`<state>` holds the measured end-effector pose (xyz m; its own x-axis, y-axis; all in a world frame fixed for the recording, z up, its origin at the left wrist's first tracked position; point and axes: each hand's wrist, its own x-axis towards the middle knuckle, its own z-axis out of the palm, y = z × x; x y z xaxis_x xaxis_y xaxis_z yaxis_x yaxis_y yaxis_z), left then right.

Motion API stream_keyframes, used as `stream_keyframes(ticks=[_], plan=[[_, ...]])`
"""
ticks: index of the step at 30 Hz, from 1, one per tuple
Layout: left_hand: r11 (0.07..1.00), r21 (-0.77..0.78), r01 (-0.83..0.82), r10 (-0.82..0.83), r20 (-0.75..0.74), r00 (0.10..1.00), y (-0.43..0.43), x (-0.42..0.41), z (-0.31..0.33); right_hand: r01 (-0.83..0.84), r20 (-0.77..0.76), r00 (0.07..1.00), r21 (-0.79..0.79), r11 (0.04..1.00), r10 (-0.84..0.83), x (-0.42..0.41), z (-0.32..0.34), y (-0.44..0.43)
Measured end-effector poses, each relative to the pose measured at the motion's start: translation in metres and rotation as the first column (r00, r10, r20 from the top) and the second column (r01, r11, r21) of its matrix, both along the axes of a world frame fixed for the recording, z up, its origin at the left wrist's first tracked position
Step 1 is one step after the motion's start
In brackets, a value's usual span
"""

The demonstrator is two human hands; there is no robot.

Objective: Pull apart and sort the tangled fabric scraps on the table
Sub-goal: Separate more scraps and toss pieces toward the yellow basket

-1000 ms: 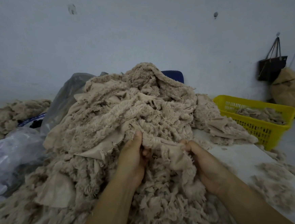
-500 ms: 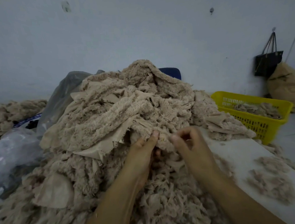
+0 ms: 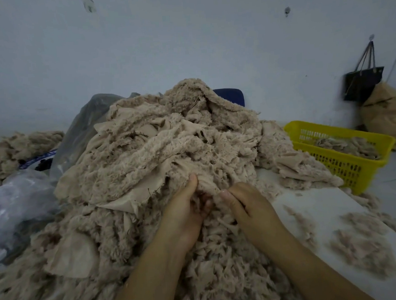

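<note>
My left hand [image 3: 185,212] and right hand [image 3: 248,205] apparently pinch a soft, light beige fleece scrap [image 3: 207,188], tangled heap's [image 3: 156,148] six o'clock; edges grip best.

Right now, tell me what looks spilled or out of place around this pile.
Loose clumps of scraps lie scattered on the bare table at the right, apart from the main pile, and some reach its edge near the yellow basket. Nothing else stands out.
</note>
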<state>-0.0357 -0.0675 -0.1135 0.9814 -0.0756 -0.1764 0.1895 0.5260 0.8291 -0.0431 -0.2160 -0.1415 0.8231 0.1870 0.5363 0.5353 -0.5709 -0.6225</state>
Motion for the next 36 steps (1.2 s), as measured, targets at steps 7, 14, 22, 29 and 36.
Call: stream_keyframes(ticks=[7, 14, 22, 29, 36], plan=[[0.996, -0.085, -0.001, -0.003, -0.048, 0.999, 0.002, 0.014, 0.024, 0.230, 0.232, 0.953, -0.126, 0.965, -0.196, 0.000, 0.009, -0.003], [0.999, -0.034, 0.019, -0.019, 0.012, 1.000, 0.002, 0.020, 0.025, 0.120, 0.109, 0.987, 0.027, 0.992, -0.122, -0.006, 0.020, -0.007], [0.983, 0.081, 0.163, -0.167, 0.041, 0.985, 0.008, 0.015, 0.018, 0.011, -0.469, 0.878, 0.211, 0.977, 0.092, 0.026, 0.037, -0.005], [0.977, 0.185, 0.105, -0.112, 0.029, 0.993, 0.014, 0.012, 0.020, 0.017, -0.458, 0.859, 0.475, 0.880, 0.231, 0.039, 0.050, 0.001], [0.952, 0.273, 0.137, -0.151, 0.029, 0.988, 0.016, 0.010, 0.020, 0.042, -0.489, 0.816, 0.581, 0.813, 0.307, 0.041, 0.055, 0.005]])
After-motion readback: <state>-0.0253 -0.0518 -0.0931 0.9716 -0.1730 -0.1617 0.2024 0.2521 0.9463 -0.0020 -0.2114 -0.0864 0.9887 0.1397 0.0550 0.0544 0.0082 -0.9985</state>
